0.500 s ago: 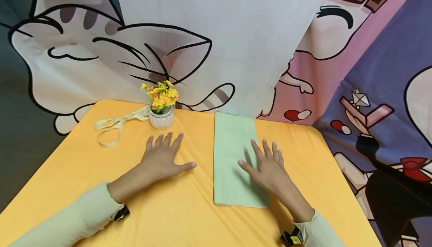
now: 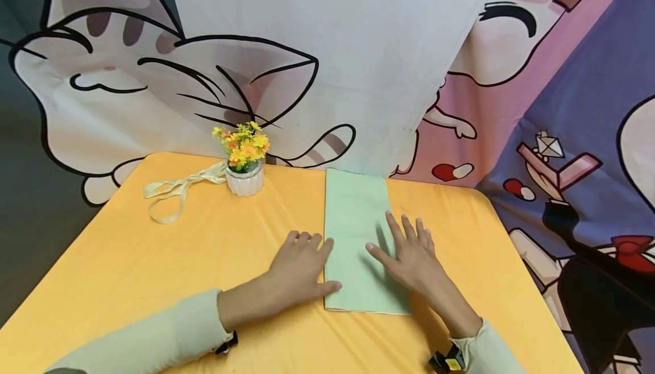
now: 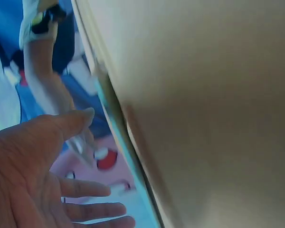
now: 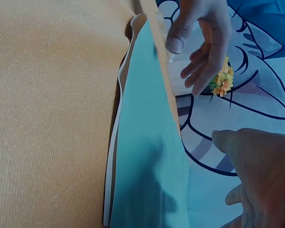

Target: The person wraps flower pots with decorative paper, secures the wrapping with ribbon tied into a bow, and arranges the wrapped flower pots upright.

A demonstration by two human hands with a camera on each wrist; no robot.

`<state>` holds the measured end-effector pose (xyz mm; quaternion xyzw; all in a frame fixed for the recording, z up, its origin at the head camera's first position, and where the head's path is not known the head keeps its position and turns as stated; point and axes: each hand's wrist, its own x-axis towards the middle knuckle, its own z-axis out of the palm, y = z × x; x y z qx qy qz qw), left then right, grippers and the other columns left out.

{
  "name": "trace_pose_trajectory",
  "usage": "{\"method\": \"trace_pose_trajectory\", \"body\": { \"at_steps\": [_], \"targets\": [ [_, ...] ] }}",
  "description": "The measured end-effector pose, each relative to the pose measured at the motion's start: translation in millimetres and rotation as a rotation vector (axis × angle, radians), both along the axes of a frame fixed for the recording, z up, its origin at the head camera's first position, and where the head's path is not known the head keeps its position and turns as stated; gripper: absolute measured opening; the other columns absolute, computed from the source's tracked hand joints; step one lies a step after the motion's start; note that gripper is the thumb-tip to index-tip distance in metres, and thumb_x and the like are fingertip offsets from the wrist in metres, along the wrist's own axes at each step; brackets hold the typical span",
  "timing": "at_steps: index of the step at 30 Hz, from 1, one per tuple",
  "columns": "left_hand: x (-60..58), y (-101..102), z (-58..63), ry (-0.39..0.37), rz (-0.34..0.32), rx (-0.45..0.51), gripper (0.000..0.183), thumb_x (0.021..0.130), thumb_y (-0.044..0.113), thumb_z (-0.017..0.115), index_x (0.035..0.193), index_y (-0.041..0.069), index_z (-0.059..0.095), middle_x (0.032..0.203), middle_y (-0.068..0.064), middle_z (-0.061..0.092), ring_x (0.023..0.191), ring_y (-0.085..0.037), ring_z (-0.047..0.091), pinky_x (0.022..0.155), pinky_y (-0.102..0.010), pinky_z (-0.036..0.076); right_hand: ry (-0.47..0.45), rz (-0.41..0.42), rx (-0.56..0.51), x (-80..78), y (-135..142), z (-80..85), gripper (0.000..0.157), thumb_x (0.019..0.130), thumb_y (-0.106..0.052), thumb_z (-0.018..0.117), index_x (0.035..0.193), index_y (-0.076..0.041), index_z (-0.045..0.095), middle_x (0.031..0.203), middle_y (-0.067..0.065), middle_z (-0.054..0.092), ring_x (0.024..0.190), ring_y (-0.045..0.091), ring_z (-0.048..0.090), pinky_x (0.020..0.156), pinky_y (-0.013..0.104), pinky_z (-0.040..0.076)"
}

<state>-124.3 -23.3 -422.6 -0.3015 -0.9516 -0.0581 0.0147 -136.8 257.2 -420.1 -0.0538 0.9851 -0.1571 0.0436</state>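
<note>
A flat pale green rectangle [image 2: 353, 203], folded paper or a flattened bag by its look, lies lengthwise on the yellow table cloth. Its near edge shows thin layers with a pale inside in the right wrist view. My left hand [image 2: 299, 269] is at its left edge, thumb and index fingertip overlapping it in the head view, fingers loosely bent and holding nothing. Over its right side hovers my right hand [image 2: 414, 257], fingers spread and empty, casting a shadow on the green surface.
A white ribbed pot with yellow and orange flowers [image 2: 244, 149] stands at the back of the yellow table [image 2: 204, 260]. Beside it a cream ribbon [image 2: 179, 186] lies in loose loops. Cartoon-printed cloth [image 2: 384, 67] hangs behind the table and along its right side.
My left hand has moved right and toward me, from below the flower pot to the green rectangle's left edge. My right hand has barely shifted.
</note>
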Motion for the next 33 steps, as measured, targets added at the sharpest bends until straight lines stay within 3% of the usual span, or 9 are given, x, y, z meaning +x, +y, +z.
{"method": "trace_pose_trajectory", "body": {
  "at_steps": [5,9,13,17,21,24,27,33],
  "targets": [
    [5.7,22.7,-0.3,0.044,-0.143,-0.019,0.071,0.100,0.069,0.075,0.142,0.012,0.074,0.131,-0.007,0.076,0.119,-0.028,0.071,0.109,-0.045,0.055,0.000,0.003,0.008,-0.7,0.3,1.0,0.101,0.108,-0.078,0.054,0.182,-0.019,0.019,0.184,0.035,0.021,0.170,0.067,0.008,0.135,0.083,0.010],
    [2.9,39.0,0.2,0.071,-0.300,-0.024,0.050,0.104,0.060,0.076,0.126,0.016,0.080,0.116,0.002,0.076,0.097,-0.017,0.069,0.085,-0.030,0.059,0.006,0.013,0.015,-1.4,0.1,2.3,0.099,0.109,-0.076,0.053,0.182,-0.017,0.021,0.183,0.036,0.022,0.169,0.068,0.010,0.135,0.083,0.011],
    [3.8,54.0,-1.3,0.099,-0.411,-0.103,0.037,0.105,0.057,0.076,0.120,0.023,0.082,0.109,0.010,0.074,0.091,-0.011,0.068,0.070,-0.023,0.058,-0.002,0.014,0.008,-0.1,0.8,3.4,0.098,0.110,-0.075,0.053,0.182,-0.016,0.022,0.182,0.037,0.023,0.168,0.069,0.010,0.134,0.084,0.011],
    [6.6,63.7,-6.2,0.091,-0.416,-0.171,0.044,0.104,0.070,0.072,0.121,0.031,0.083,0.112,0.014,0.076,0.096,-0.011,0.070,0.067,-0.026,0.060,-0.005,0.013,0.008,1.6,1.5,2.8,0.098,0.110,-0.075,0.052,0.182,-0.016,0.022,0.182,0.036,0.024,0.168,0.069,0.011,0.134,0.083,0.012],
    [7.9,69.2,-12.7,0.116,-0.424,-0.194,0.048,0.098,0.078,0.072,0.107,0.032,0.085,0.101,0.015,0.078,0.087,-0.011,0.069,0.062,-0.024,0.057,-0.014,0.013,0.016,2.8,1.2,1.1,0.097,0.111,-0.075,0.051,0.182,-0.016,0.022,0.181,0.036,0.027,0.169,0.068,0.013,0.135,0.083,0.013],
    [6.0,72.1,-12.0,0.105,-0.432,-0.185,0.043,0.096,0.073,0.078,0.097,0.030,0.083,0.087,0.015,0.074,0.079,-0.009,0.066,0.061,-0.022,0.056,-0.032,0.012,0.017,3.5,1.2,0.4,0.097,0.111,-0.076,0.049,0.182,-0.016,0.021,0.182,0.036,0.026,0.169,0.067,0.012,0.135,0.083,0.012],
    [2.9,73.8,-6.7,0.068,-0.444,-0.178,0.035,0.098,0.063,0.083,0.097,0.028,0.082,0.081,0.015,0.070,0.075,-0.006,0.063,0.064,-0.022,0.056,-0.047,0.012,0.008,3.5,1.4,1.1,0.096,0.112,-0.076,0.047,0.182,-0.016,0.020,0.182,0.036,0.023,0.169,0.066,0.010,0.135,0.083,0.011],
    [2.2,74.3,2.8,0.022,-0.490,-0.205,0.034,0.104,0.057,0.078,0.112,0.024,0.080,0.092,0.014,0.076,0.081,-0.008,0.072,0.073,-0.022,0.061,-0.053,0.011,-0.007,3.4,3.5,5.2,0.094,0.113,-0.075,0.044,0.182,-0.014,0.021,0.181,0.037,0.024,0.168,0.068,0.010,0.134,0.084,0.012]
  ]
}}
